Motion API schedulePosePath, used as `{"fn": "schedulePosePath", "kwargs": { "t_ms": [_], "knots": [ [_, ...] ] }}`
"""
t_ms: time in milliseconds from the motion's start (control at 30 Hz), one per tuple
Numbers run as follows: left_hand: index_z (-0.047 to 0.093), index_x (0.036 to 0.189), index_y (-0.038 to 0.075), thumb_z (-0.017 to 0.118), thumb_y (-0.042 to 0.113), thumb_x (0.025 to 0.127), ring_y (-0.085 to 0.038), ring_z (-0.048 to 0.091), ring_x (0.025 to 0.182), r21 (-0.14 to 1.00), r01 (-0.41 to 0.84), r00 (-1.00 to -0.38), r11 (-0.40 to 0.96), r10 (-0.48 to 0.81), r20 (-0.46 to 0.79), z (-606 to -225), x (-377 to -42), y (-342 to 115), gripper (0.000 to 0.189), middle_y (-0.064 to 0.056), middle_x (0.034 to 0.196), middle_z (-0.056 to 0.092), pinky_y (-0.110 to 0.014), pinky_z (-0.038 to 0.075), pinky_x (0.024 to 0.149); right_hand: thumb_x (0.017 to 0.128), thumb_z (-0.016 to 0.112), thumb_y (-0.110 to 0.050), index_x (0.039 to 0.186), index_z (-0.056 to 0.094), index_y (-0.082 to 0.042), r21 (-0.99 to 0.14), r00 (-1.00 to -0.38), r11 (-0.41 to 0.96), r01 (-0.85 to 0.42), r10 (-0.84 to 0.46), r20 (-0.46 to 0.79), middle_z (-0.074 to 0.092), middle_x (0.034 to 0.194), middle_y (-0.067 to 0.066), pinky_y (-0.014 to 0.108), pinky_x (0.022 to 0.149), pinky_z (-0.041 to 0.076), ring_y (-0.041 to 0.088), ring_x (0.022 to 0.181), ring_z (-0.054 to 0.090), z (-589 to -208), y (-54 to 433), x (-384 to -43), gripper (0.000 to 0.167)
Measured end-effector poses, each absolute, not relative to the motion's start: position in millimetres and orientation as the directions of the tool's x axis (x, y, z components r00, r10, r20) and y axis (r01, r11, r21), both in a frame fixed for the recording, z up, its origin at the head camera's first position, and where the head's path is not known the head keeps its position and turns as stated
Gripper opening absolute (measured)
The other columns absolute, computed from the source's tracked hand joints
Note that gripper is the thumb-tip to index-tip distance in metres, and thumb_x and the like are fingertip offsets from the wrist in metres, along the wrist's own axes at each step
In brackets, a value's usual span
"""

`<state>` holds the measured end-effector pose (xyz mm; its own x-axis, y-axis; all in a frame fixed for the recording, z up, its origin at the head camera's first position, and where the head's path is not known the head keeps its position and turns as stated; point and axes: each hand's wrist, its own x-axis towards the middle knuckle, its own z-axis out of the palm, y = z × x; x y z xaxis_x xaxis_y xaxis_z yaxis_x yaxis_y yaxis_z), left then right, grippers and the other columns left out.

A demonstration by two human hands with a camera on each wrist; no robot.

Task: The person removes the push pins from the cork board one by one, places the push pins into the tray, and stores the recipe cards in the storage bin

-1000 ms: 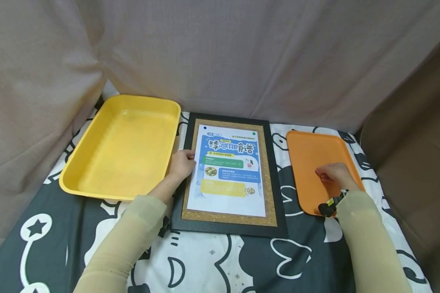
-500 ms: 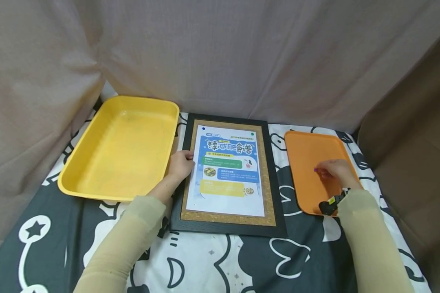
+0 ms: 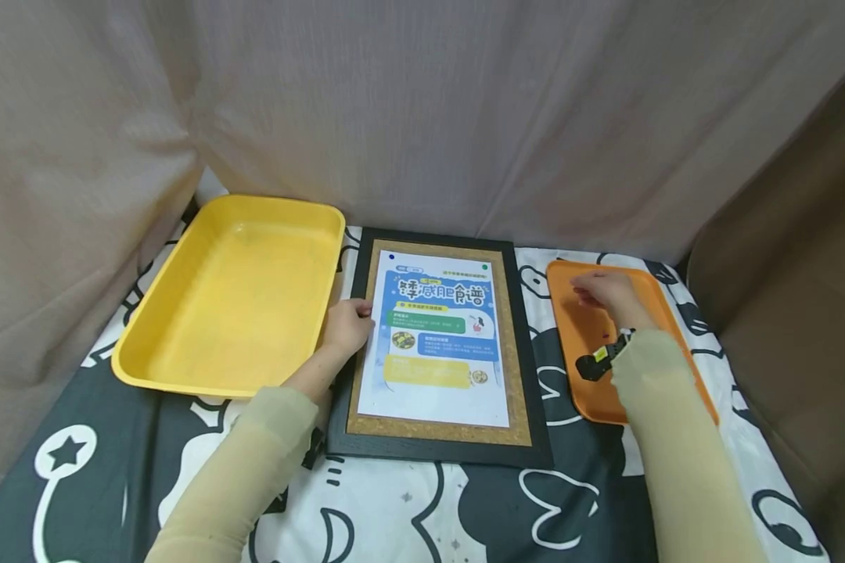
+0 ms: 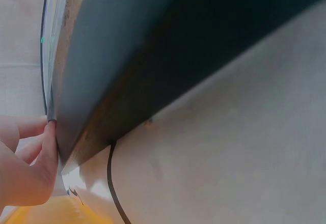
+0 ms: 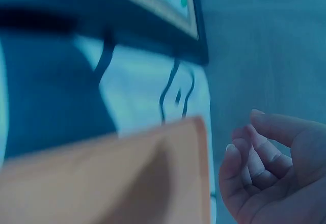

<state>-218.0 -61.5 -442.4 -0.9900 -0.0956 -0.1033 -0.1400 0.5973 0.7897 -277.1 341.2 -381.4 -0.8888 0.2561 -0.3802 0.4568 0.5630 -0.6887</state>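
Observation:
A printed poster sheet [image 3: 433, 336] lies on a cork board in a black frame [image 3: 436, 451], with a dark pin [image 3: 391, 256] at its top left corner and a green pin [image 3: 484, 266] at its top right. My left hand [image 3: 348, 327] reaches over the frame's left side; its thumb and finger meet at the sheet's left edge, also in the left wrist view. Over an orange tray [image 3: 570, 360] hovers my right hand [image 3: 609, 293], its fingers loosely bent. In the right wrist view, a gap separates its fingertips [image 5: 257, 112]; nothing shows between them. A small dark object [image 3: 605, 336] lies on the tray.
A large yellow tray [image 3: 228, 293] stands to the left of the frame. Beneath everything is a black-and-white patterned cloth [image 3: 394, 508]. Grey-brown curtain fabric [image 3: 422, 117] rises behind, and more fabric [image 3: 803, 258] bounds the right side.
My right hand has moved farther back over the orange tray, uncovering the small dark object that was at its fingertips. The left hand stays at the frame. The head view has tilted slightly upward.

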Motion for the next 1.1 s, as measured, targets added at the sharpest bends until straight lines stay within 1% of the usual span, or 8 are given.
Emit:
{"fn": "schedulePosePath", "kwargs": {
  "t_ms": [100, 167, 233, 367, 467, 600, 867, 1100],
  "knots": [
    [0.062, 0.117, -0.003, 0.056, 0.0, 0.086, -0.026, 0.06, 0.099, 0.79, -0.144, -0.99, 0.596, -0.095, -0.109, -442, -218, -60, 0.032, -0.018, 0.109, 0.065, -0.036, 0.053, 0.083, 0.087, 0.063, -0.032, 0.112, 0.06, -0.001, -0.72, -0.908, 0.554, 0.419, 0.259, -0.329, 0.059, 0.075, -0.006, 0.029, 0.077, 0.054, 0.008, 0.068, 0.058, -382, 322, -292, 0.041],
    [0.062, 0.117, -0.003, 0.056, 0.0, 0.086, -0.026, 0.06, 0.099, 0.791, -0.148, -0.989, 0.594, -0.094, -0.114, -442, -218, -60, 0.032, -0.018, 0.11, 0.065, -0.036, 0.053, 0.083, 0.089, 0.059, -0.025, 0.118, 0.056, 0.005, -0.737, -0.924, 0.56, 0.379, 0.196, -0.327, 0.059, 0.075, -0.005, 0.025, 0.074, 0.054, 0.008, 0.067, 0.057, -380, 311, -298, 0.042],
    [0.062, 0.117, -0.003, 0.056, 0.0, 0.086, -0.026, 0.06, 0.099, 0.789, -0.148, -0.989, 0.596, -0.093, -0.116, -441, -218, -59, 0.032, -0.018, 0.11, 0.065, -0.036, 0.053, 0.084, 0.09, 0.058, -0.024, 0.118, 0.057, 0.006, -0.738, -0.929, 0.568, 0.365, 0.172, -0.327, 0.058, 0.077, -0.004, 0.028, 0.078, 0.054, 0.01, 0.07, 0.057, -381, 301, -305, 0.042],
    [0.062, 0.117, -0.003, 0.056, 0.0, 0.086, -0.026, 0.06, 0.099, 0.787, -0.152, -0.988, 0.597, -0.1, -0.114, -440, -218, -59, 0.032, -0.018, 0.11, 0.065, -0.036, 0.053, 0.084, 0.087, 0.062, -0.03, 0.103, 0.066, -0.007, -0.737, -0.918, 0.548, 0.396, 0.225, -0.327, 0.06, 0.078, -0.004, 0.035, 0.077, 0.054, 0.011, 0.069, 0.057, -401, 293, -333, 0.029],
    [0.062, 0.117, -0.003, 0.056, 0.0, 0.086, -0.026, 0.06, 0.099, 0.788, -0.151, -0.988, 0.597, -0.105, -0.11, -441, -218, -59, 0.031, -0.018, 0.11, 0.065, -0.036, 0.053, 0.084, 0.087, 0.064, -0.029, 0.102, 0.067, -0.006, -0.749, -0.919, 0.532, 0.394, 0.242, -0.311, 0.061, 0.081, -0.001, 0.031, 0.072, 0.053, 0.013, 0.07, 0.057, -407, 281, -345, 0.028],
    [0.063, 0.116, -0.003, 0.056, 0.0, 0.087, -0.026, 0.06, 0.099, 0.791, -0.156, -0.988, 0.591, -0.109, -0.113, -443, -218, -59, 0.031, -0.017, 0.109, 0.065, -0.036, 0.053, 0.084, 0.088, 0.062, -0.021, 0.111, 0.062, 0.005, -0.783, -0.937, 0.513, 0.35, 0.19, -0.294, 0.059, 0.083, 0.005, 0.025, 0.069, 0.053, 0.015, 0.07, 0.056, -400, 257, -343, 0.034],
    [0.062, 0.118, -0.003, 0.056, 0.001, 0.087, -0.026, 0.06, 0.099, 0.796, -0.154, -0.988, 0.585, -0.111, -0.11, -445, -218, -57, 0.032, -0.017, 0.11, 0.065, -0.036, 0.053, 0.086, 0.092, 0.054, -0.014, 0.115, 0.058, 0.008, -0.788, -0.943, 0.518, 0.333, 0.172, -0.286, 0.058, 0.088, 0.008, 0.017, 0.062, 0.052, 0.011, 0.066, 0.054, -405, 230, -342, 0.032],
    [0.062, 0.118, -0.002, 0.056, 0.001, 0.086, -0.026, 0.06, 0.099, 0.794, -0.152, -0.988, 0.588, -0.114, -0.104, -446, -217, -54, 0.032, -0.017, 0.109, 0.065, -0.035, 0.053, 0.086, 0.09, 0.058, -0.015, 0.114, 0.058, 0.007, -0.782, -0.926, 0.496, 0.376, 0.203, -0.317, 0.059, 0.076, 0.003, 0.019, 0.061, 0.054, 0.007, 0.059, 0.057, -421, 221, -341, 0.032]
  ]
}}
